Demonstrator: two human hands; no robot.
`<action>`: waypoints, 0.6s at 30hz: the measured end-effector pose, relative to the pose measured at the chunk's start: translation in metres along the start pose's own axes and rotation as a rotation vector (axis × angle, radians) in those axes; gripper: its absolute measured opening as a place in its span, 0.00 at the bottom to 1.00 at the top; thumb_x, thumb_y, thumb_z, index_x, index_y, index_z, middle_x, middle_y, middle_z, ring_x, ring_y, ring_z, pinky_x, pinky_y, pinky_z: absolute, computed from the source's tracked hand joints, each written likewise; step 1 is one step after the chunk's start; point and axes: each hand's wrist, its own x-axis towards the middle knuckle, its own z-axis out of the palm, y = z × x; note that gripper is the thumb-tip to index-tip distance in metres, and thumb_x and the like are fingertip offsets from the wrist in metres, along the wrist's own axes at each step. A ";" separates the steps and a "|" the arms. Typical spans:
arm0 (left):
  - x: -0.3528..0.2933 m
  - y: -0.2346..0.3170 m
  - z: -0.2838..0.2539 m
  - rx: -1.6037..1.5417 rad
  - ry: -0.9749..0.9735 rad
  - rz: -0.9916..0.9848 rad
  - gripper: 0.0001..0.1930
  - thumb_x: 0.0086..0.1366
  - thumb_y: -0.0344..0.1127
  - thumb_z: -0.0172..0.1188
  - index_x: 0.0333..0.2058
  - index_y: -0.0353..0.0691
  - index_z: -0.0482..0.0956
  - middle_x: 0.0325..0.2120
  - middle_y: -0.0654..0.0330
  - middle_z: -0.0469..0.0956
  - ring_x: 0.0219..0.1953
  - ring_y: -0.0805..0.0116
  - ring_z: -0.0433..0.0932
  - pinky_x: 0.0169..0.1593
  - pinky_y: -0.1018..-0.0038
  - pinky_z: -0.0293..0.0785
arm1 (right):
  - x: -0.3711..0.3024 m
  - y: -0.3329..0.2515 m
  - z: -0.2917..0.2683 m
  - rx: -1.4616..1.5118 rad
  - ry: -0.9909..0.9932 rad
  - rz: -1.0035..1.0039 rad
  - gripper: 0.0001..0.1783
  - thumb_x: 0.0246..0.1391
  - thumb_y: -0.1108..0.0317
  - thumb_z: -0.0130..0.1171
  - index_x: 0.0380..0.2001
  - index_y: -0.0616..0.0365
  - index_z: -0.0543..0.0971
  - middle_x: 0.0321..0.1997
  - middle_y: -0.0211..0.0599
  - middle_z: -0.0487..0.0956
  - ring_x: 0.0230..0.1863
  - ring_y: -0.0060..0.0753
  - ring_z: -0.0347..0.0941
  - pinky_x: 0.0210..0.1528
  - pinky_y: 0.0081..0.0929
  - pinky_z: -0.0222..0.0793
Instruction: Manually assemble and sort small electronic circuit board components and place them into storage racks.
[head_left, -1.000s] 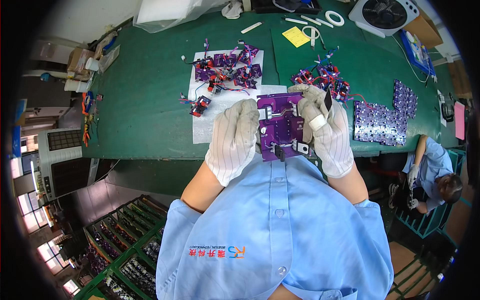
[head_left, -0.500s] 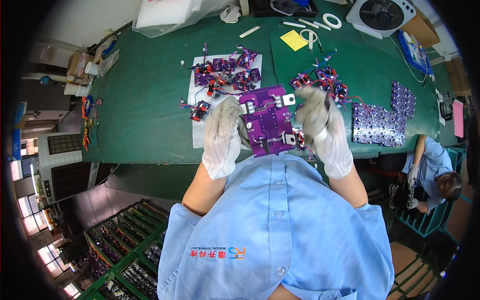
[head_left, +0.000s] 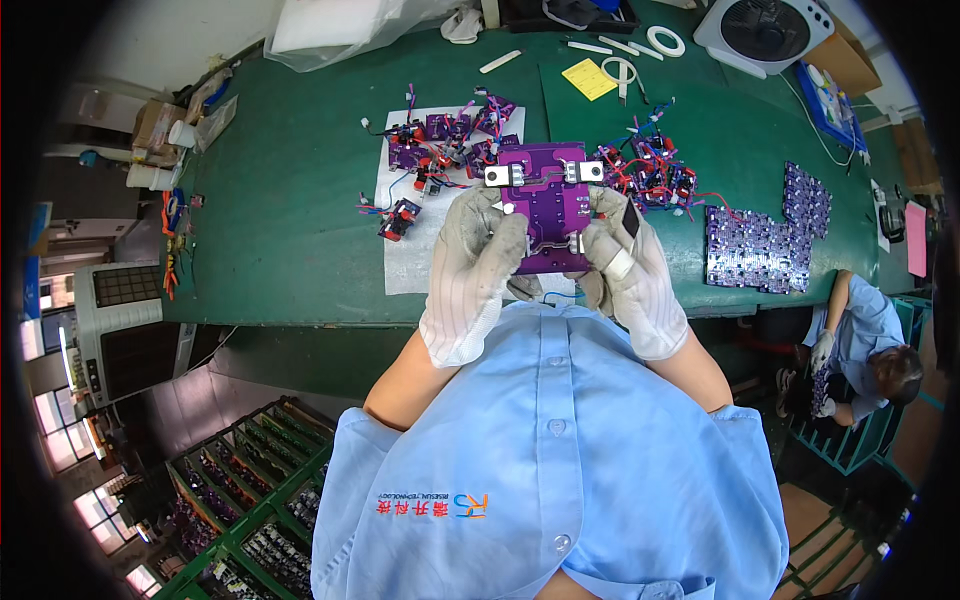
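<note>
A purple circuit board [head_left: 545, 205] with metal tabs near its corners is held up between my hands, over the front of the green table. My gloved left hand [head_left: 475, 265] grips its left side, thumb on the face. On the right edge, my gloved right hand [head_left: 622, 260] is closed around the lower part; a small dark piece shows at that glove's fingers. Behind the board, a cluster of wired purple boards [head_left: 425, 155] lies on a white sheet [head_left: 405, 270]. Another group of wired boards [head_left: 660, 175] sits to the right.
Several bare panels of purple boards [head_left: 760, 250] lie at the right. Farther back are a yellow note [head_left: 588, 80], a tape roll [head_left: 665, 41] and a fan [head_left: 762, 35]. Green racks [head_left: 250, 500] of boards stand at lower left. A co-worker [head_left: 865, 350] sits at right.
The board has turned more upright and squared toward me. My right hand, blurred and apart from it before, has come in and closed on its right edge.
</note>
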 end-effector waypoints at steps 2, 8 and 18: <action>-0.001 -0.008 -0.004 0.314 0.060 0.251 0.18 0.62 0.32 0.52 0.48 0.29 0.65 0.31 0.59 0.74 0.31 0.75 0.71 0.36 0.79 0.69 | 0.001 0.001 0.002 0.083 0.093 0.046 0.20 0.53 0.62 0.52 0.46 0.64 0.68 0.26 0.31 0.72 0.17 0.15 0.62 0.18 0.15 0.59; -0.005 0.004 -0.009 -0.402 -0.069 -0.162 0.21 0.62 0.34 0.53 0.51 0.31 0.64 0.41 0.58 0.71 0.38 0.72 0.74 0.37 0.79 0.74 | -0.005 0.010 -0.012 0.144 -0.025 0.041 0.22 0.58 0.61 0.45 0.50 0.66 0.65 0.26 0.33 0.73 0.12 0.13 0.60 0.14 0.12 0.55; -0.012 -0.008 -0.012 -0.518 -0.185 0.101 0.23 0.67 0.42 0.46 0.51 0.26 0.62 0.35 0.54 0.75 0.29 0.71 0.76 0.28 0.80 0.74 | -0.002 0.033 -0.023 0.219 -0.103 0.038 0.27 0.60 0.48 0.45 0.52 0.58 0.66 0.33 0.31 0.73 0.16 0.13 0.62 0.17 0.11 0.58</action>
